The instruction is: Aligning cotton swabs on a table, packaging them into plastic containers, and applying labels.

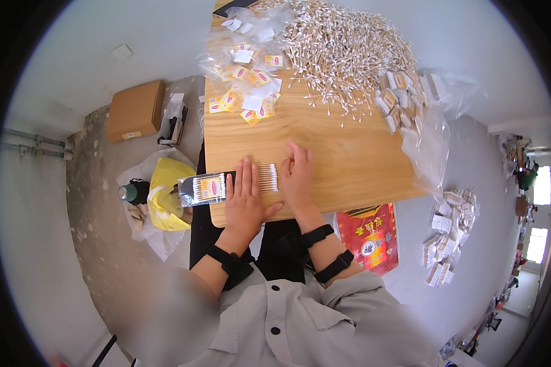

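My left hand (245,199) lies flat, fingers stretched out, across a row of cotton swabs (267,177) at the table's near left edge. On the row's left side is a clear plastic bag (190,191) with a yellow and red label card (211,188) over the swabs. White swab tips stick out to the right of my left hand. Close to those tips rests my right hand (297,174), turned on its edge with fingers loosely bent. No held thing shows in it. Black straps circle both wrists and my right forearm.
A big heap of loose cotton swabs (349,49) covers the far table (349,153). Label cards (257,76) in plastic lie far left, bundled swabs (399,101) far right. On the floor are a cardboard box (136,111), yellow bag (165,189), red package (370,238) and swab packs (450,229).
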A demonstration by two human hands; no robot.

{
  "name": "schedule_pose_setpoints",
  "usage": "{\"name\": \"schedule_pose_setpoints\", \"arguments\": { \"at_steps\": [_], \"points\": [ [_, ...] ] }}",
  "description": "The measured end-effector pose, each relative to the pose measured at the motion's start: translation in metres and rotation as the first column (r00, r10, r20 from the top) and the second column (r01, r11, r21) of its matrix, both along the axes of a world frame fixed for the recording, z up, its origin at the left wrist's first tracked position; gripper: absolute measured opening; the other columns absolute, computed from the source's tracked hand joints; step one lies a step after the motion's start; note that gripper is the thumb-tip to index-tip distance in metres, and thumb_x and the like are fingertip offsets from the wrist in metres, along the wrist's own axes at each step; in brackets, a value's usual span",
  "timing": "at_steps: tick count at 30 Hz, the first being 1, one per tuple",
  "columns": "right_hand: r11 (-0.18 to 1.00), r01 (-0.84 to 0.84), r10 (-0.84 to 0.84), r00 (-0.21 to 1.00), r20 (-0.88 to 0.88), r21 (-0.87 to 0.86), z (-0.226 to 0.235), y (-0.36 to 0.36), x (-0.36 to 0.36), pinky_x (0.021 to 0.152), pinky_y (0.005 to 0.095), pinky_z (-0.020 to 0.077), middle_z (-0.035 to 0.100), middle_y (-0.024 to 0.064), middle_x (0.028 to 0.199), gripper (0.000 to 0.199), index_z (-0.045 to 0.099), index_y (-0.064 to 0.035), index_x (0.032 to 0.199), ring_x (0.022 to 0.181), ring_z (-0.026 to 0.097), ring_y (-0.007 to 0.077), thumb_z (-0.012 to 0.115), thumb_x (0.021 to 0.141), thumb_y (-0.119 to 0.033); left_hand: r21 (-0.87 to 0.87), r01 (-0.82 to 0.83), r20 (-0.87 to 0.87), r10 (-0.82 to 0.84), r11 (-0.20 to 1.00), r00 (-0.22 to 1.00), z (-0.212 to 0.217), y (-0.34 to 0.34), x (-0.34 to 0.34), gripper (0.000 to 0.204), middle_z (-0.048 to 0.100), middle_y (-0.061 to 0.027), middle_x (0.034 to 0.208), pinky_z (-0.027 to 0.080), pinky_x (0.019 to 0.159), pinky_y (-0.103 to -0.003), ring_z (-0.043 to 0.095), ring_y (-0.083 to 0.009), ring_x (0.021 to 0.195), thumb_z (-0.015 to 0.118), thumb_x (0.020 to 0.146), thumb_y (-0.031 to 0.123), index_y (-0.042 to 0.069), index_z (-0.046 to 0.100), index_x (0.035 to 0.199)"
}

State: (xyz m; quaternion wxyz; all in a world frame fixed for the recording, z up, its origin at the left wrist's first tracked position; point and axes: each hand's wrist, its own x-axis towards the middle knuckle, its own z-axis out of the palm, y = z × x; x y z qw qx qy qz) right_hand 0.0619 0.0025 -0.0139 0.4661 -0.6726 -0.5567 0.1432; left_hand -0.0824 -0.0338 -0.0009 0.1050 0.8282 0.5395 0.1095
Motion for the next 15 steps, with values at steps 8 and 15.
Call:
{"name": "schedule_pose_setpoints", "arguments": {
  "at_steps": [8, 15],
  "points": [
    [0.94, -0.2, 0.213, 0.977, 0.017, -0.277, 0.013, 0.013, 0.011, 0.069, 0.0319, 0.05, 0.058, 0.0088, 0.089, 0.019, 0.066, -0.0034, 0.092, 0.078, 0.06, 0.0214, 0.075, 0.077, -0.012, 0.004, -0.002, 0.052, 0.001, 1.0, 0.999, -0.002, -0.001, -0.003, 0.106, 0.024, -0.0231, 0.154, 0.016, 0.116, -0.052, 0.021, -0.0349, 0.145, 0.066, 0.075, 0.059, -0.009, 0.026, 0.145],
    [0.988, 0.109, -0.118, 0.99, -0.079, -0.109, -0.002, 0.022, 0.037, 0.069, 0.0373, 0.0503, 0.059, 0.0126, 0.09, 0.019, 0.061, -0.0048, 0.101, 0.078, 0.061, 0.0272, 0.066, 0.082, -0.008, 0.0, -0.007, 0.051, 0.007, 1.0, 0.999, -0.001, 0.0, 0.0, 0.105, 0.023, -0.0226, 0.155, 0.014, 0.116, -0.052, 0.02, -0.0339, 0.146, 0.065, 0.076, 0.06, -0.008, 0.026, 0.146]
  ]
}}
